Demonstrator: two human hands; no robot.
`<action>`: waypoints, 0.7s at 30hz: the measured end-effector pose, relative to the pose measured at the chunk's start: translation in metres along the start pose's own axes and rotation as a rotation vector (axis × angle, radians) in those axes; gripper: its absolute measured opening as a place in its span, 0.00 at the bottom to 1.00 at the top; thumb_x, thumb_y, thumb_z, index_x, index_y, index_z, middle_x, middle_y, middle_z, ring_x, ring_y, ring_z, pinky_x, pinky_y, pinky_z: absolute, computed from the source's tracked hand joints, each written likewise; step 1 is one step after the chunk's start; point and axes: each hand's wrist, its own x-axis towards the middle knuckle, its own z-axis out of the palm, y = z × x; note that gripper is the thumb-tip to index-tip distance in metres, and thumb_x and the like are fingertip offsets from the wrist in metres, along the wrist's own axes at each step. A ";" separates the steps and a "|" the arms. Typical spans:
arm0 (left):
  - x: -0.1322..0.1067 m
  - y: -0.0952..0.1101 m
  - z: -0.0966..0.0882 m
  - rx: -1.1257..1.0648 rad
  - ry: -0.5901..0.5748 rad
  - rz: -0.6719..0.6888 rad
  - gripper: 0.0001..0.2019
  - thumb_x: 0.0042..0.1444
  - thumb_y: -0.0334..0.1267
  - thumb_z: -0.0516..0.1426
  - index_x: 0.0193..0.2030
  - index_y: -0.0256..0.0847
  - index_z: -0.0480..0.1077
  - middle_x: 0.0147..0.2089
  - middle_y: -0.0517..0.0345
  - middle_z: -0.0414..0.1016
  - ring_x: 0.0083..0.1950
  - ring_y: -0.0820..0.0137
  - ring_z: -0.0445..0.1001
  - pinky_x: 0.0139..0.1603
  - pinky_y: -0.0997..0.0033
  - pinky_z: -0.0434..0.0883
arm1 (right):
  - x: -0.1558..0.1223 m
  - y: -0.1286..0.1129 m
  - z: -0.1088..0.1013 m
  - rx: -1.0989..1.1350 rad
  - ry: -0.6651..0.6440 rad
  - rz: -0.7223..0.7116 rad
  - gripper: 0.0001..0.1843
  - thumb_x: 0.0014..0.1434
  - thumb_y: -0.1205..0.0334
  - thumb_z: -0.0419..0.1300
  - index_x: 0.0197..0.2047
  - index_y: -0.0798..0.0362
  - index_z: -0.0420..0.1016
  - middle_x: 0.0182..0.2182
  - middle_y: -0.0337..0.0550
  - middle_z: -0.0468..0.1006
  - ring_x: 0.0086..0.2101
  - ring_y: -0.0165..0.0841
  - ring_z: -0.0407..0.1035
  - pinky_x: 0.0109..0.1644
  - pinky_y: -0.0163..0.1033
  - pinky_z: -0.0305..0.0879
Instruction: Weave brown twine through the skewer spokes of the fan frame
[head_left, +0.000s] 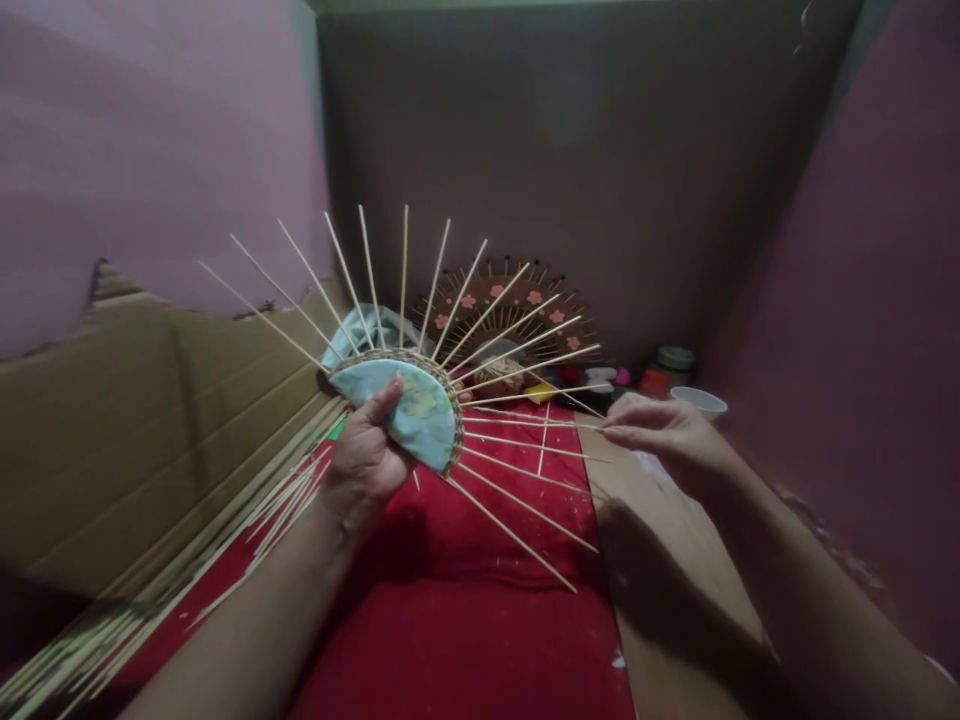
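Note:
My left hand [373, 445] grips a half-round fan frame [412, 400], thumb on its light blue patterned cloth face and the other fingers hidden behind. Thin pale sticks [406, 270] radiate from its curved rim, and a braided band of brown twine runs along that rim. To the right, my right hand [664, 435] pinches a strand of twine [536, 416] pulled taut from the rim among the lower right sticks. Another length of strand seems to run back from these fingers toward a ball of twine [499, 374] behind the fan.
Red cloth [465, 640] covers the surface below, with a bundle of long sticks [127, 630] along the left. Cardboard [97, 420] lines the left wall. Behind stands a brown semicircular fan with pink flowers [534, 297]. A white bowl [699, 402] and small containers [675, 358] sit at back right.

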 end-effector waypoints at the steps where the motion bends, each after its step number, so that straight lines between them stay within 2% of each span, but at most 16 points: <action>1: 0.000 0.001 0.000 -0.004 -0.013 0.002 0.09 0.52 0.28 0.52 0.38 0.37 0.71 0.30 0.58 0.77 0.31 0.70 0.75 0.42 0.66 0.72 | 0.000 0.000 0.000 -0.013 0.004 0.003 0.06 0.42 0.57 0.65 0.23 0.51 0.77 0.24 0.39 0.70 0.27 0.29 0.60 0.31 0.36 0.56; 5: 0.002 0.003 0.000 -0.032 -0.024 -0.025 0.09 0.55 0.30 0.50 0.34 0.37 0.72 0.29 0.57 0.77 0.32 0.68 0.76 0.41 0.67 0.73 | 0.001 0.004 -0.002 -0.011 0.006 0.088 0.06 0.41 0.58 0.65 0.23 0.51 0.78 0.19 0.38 0.70 0.23 0.28 0.59 0.28 0.36 0.55; 9: 0.004 0.003 -0.002 -0.064 -0.042 -0.075 0.11 0.56 0.33 0.49 0.32 0.35 0.72 0.28 0.52 0.77 0.30 0.67 0.76 0.38 0.65 0.73 | 0.003 0.014 -0.003 0.050 -0.035 0.174 0.07 0.42 0.59 0.65 0.24 0.53 0.78 0.20 0.40 0.72 0.23 0.27 0.60 0.27 0.35 0.55; 14: 0.004 0.000 -0.006 -0.111 -0.107 -0.135 0.10 0.56 0.35 0.49 0.36 0.38 0.72 0.31 0.54 0.78 0.33 0.66 0.76 0.38 0.64 0.73 | -0.002 0.015 0.021 0.199 -0.101 0.293 0.09 0.41 0.58 0.65 0.27 0.53 0.78 0.21 0.39 0.72 0.21 0.25 0.59 0.26 0.34 0.53; 16: 0.002 -0.001 -0.006 -0.128 -0.136 -0.137 0.11 0.57 0.37 0.49 0.40 0.40 0.71 0.34 0.55 0.78 0.35 0.66 0.76 0.41 0.64 0.72 | -0.006 0.012 0.037 0.101 -0.192 0.289 0.07 0.42 0.58 0.64 0.25 0.53 0.78 0.19 0.38 0.72 0.21 0.26 0.59 0.25 0.33 0.53; 19: -0.002 -0.004 -0.005 -0.162 -0.142 -0.181 0.13 0.58 0.40 0.48 0.44 0.41 0.70 0.34 0.55 0.78 0.36 0.68 0.76 0.44 0.66 0.70 | -0.011 0.012 0.060 -0.123 -0.398 0.174 0.04 0.44 0.63 0.61 0.24 0.52 0.78 0.18 0.36 0.72 0.21 0.27 0.60 0.26 0.33 0.54; 21: -0.004 -0.006 -0.004 -0.185 -0.122 -0.238 0.14 0.58 0.40 0.47 0.43 0.40 0.71 0.32 0.56 0.78 0.34 0.69 0.76 0.45 0.67 0.70 | -0.012 0.015 0.071 -0.267 -0.435 0.134 0.07 0.46 0.67 0.58 0.21 0.52 0.77 0.16 0.35 0.70 0.21 0.28 0.61 0.25 0.33 0.54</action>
